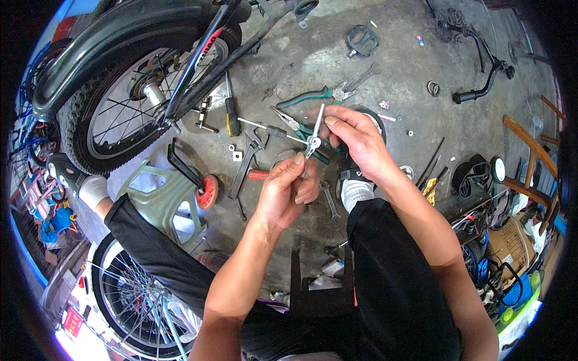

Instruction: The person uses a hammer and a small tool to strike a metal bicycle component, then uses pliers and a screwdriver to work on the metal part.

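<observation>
My left hand [286, 191] pinches the lower end of a small silver metal part [313, 143]. It has a round hub and a straight pale arm pointing up; its exact kind I cannot make out. Curled around that upper arm, my right hand [355, 133] has its thumb and fingers at the bar, the fingertips slightly blurred. Under and beside the hands lie needle-nose pliers [290, 122] with green handles, an adjustable wrench [248, 161] and a thin rod [253, 124] with a dark grip. A combination wrench [330, 201] rests below my right wrist.
A bicycle wheel [90, 129] with fender and frame stands at upper left, near a screwdriver [232, 114]. A green plastic stool [147, 195] and small red wheel [207, 192] are left. Pedal [362, 41] and handlebar [494, 75] lie beyond; wooden legs [530, 141] stand right.
</observation>
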Demonstrator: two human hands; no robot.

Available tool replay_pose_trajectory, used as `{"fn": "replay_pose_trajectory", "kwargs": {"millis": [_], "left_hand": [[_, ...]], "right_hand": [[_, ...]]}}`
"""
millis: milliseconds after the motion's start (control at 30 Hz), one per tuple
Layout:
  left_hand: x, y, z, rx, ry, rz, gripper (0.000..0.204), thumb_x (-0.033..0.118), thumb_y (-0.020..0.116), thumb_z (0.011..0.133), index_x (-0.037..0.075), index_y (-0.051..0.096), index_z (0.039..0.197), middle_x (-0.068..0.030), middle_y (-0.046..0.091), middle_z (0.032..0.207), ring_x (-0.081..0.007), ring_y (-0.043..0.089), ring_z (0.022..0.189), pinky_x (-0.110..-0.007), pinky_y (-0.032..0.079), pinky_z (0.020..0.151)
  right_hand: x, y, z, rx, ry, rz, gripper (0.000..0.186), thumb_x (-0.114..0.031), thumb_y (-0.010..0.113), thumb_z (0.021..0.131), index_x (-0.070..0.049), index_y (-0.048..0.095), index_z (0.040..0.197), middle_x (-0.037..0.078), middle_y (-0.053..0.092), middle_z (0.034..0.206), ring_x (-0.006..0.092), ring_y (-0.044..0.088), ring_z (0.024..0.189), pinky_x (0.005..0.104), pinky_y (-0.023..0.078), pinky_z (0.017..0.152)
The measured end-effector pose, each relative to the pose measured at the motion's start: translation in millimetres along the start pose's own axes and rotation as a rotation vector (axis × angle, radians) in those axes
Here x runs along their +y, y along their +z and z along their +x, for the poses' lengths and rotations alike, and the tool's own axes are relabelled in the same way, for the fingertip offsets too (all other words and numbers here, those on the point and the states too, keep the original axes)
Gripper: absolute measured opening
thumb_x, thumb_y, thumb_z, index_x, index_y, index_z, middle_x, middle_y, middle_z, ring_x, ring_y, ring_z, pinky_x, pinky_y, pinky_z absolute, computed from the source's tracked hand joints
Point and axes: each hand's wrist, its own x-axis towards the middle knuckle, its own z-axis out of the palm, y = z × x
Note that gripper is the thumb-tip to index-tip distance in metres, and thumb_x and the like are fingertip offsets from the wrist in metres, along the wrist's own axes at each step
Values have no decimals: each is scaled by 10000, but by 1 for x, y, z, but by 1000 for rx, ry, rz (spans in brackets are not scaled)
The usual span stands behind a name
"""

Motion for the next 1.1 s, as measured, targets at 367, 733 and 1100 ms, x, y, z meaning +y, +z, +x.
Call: {"fn": "replay_pose_trajectory", "kwargs": {"millis": [367, 733, 1100], "left_hand": [[-6, -2, 6, -123, -55, -268, 317, 356, 526, 1105, 113, 533, 902, 52, 382, 606, -82, 325, 485, -272, 277, 499], [-9, 7, 11, 220, 118, 194, 313, 346, 521, 1121, 70, 602, 997, 18, 467, 699, -87, 391, 595, -262, 327, 559], [-25, 10, 27, 470, 566, 1581, 186, 172, 535, 1057, 13, 582, 974, -256, 681, 801, -473, 674, 727, -561, 502, 627]], "right_hand": [[1, 0, -1, 39, 60, -46, 293, -251, 612, 1053, -26, 699, 1221, -38, 651, 867, 40, 508, 721, 223, 407, 621], [16, -1, -20, -40, 164, -84, 340, -293, 619, 1075, -27, 690, 1275, -10, 671, 970, 74, 554, 837, 243, 462, 756], [37, 7, -25, 50, 150, -115, 333, -267, 699, 1011, 25, 714, 1169, 74, 683, 1129, 157, 643, 1035, 308, 486, 944]]}}
